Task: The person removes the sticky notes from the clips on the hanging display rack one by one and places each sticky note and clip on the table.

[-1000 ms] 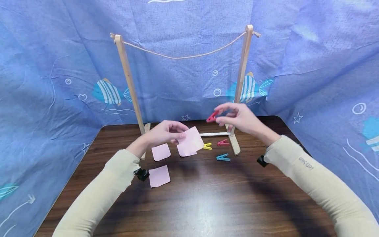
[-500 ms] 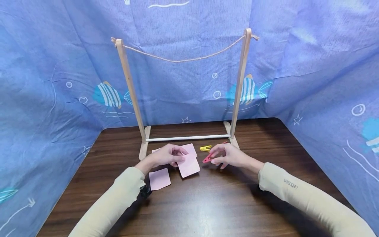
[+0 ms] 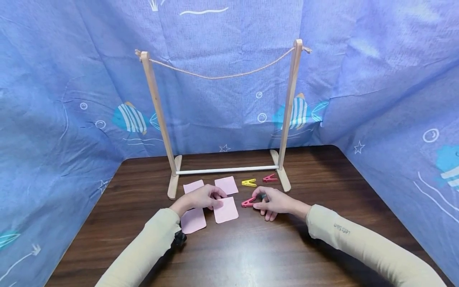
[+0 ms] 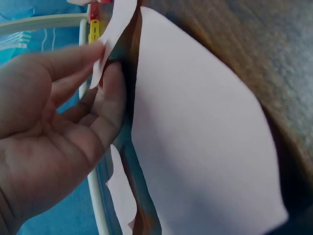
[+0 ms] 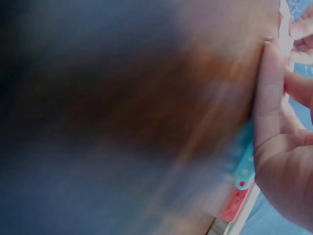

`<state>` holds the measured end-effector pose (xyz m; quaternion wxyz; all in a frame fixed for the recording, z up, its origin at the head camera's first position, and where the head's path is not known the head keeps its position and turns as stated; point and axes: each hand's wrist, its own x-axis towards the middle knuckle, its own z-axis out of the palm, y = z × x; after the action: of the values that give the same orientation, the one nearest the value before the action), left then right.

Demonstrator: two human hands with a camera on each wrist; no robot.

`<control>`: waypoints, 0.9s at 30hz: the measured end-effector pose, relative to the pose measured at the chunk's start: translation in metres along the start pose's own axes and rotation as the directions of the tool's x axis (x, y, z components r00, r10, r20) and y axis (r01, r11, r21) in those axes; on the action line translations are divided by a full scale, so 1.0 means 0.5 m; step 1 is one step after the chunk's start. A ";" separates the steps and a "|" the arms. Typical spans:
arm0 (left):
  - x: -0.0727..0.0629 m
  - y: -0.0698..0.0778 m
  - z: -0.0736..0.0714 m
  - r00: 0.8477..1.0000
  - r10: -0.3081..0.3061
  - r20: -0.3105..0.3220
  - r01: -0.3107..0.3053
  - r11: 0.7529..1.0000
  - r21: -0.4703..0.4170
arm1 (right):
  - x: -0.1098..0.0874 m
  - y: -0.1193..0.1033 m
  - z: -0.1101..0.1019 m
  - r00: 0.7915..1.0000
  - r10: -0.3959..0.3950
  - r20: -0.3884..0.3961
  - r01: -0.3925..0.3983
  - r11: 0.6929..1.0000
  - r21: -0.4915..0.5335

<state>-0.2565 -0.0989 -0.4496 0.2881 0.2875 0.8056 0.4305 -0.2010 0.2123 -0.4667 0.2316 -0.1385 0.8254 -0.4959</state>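
Note:
My left hand pinches the upper left edge of a pink square of paper, low at the tabletop. In the left wrist view, thumb and fingers meet on that paper's edge. Close by on the right, my right hand holds a red clothespin between thumb and fingers; its tip points toward the paper with a small gap. A blue clothespin lies beside the right hand, mostly hidden by it in the head view. More pink squares lie around the left hand, one partly covered by it.
A wooden stand with two posts and a sagging rope stands at the back. Its white crossbar runs low behind the papers. A yellow clothespin and another red clothespin lie before it. Blue cloth surrounds the table.
Both hands have come down and toward me, away from the stand. The paper and red clothespin, held throughout, are now low over the table and nearer each other.

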 end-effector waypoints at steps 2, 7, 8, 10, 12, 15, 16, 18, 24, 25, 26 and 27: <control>-0.002 -0.002 0.005 1.000 -0.021 0.001 0.021 1.000 0.011 | 0.002 0.001 0.006 1.000 0.018 -0.014 -0.018 1.000 -0.011; -0.008 -0.008 0.015 0.999 -0.031 0.011 0.030 0.998 0.054 | 0.004 0.004 0.019 0.998 0.063 -0.022 -0.064 0.998 -0.021; -0.009 -0.009 0.016 1.000 -0.026 0.013 0.025 0.998 0.058 | 0.005 0.005 0.020 0.998 0.067 -0.021 -0.067 0.998 -0.022; -0.009 -0.009 0.017 1.000 -0.018 0.015 0.017 0.998 0.067 | 0.006 0.005 0.020 0.997 0.069 -0.023 -0.070 0.997 -0.022; -0.008 -0.009 0.017 1.000 -0.007 0.005 0.007 0.997 0.077 | 0.008 0.004 0.019 0.997 0.070 -0.030 -0.071 0.997 -0.025; -0.004 -0.008 0.014 1.000 0.005 -0.004 -0.004 0.996 0.093 | 0.010 -0.003 0.016 0.997 0.073 -0.039 -0.075 0.997 -0.037; -0.003 -0.007 0.014 1.000 0.007 -0.006 -0.007 0.995 0.096 | 0.011 -0.006 0.015 0.996 0.078 -0.042 -0.080 0.996 -0.039; -0.001 -0.006 0.013 1.000 0.010 -0.008 -0.010 0.995 0.095 | 0.011 -0.010 0.014 0.995 0.088 -0.051 -0.090 0.995 -0.045; 0.000 -0.004 0.015 1.000 -0.001 0.003 0.001 0.998 0.063 | 0.010 -0.015 0.015 0.990 0.124 -0.065 -0.127 0.991 -0.047; 0.001 -0.004 0.015 1.000 0.000 0.004 0.000 0.998 0.061 | 0.011 -0.015 0.015 0.990 0.125 -0.066 -0.128 0.991 -0.049; 0.001 -0.004 0.014 1.000 -0.001 0.002 0.001 0.998 0.060 | 0.012 -0.016 0.015 0.990 0.125 -0.068 -0.129 0.990 -0.052; 0.001 -0.003 0.014 1.000 -0.002 -0.001 0.002 0.998 0.063 | 0.013 -0.016 0.014 0.990 0.124 -0.070 -0.128 0.990 -0.055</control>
<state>-0.2524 -0.0956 -0.4542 0.2788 0.2954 0.8192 0.4048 -0.2029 0.2002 -0.4641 0.2309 -0.0765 0.8539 -0.4601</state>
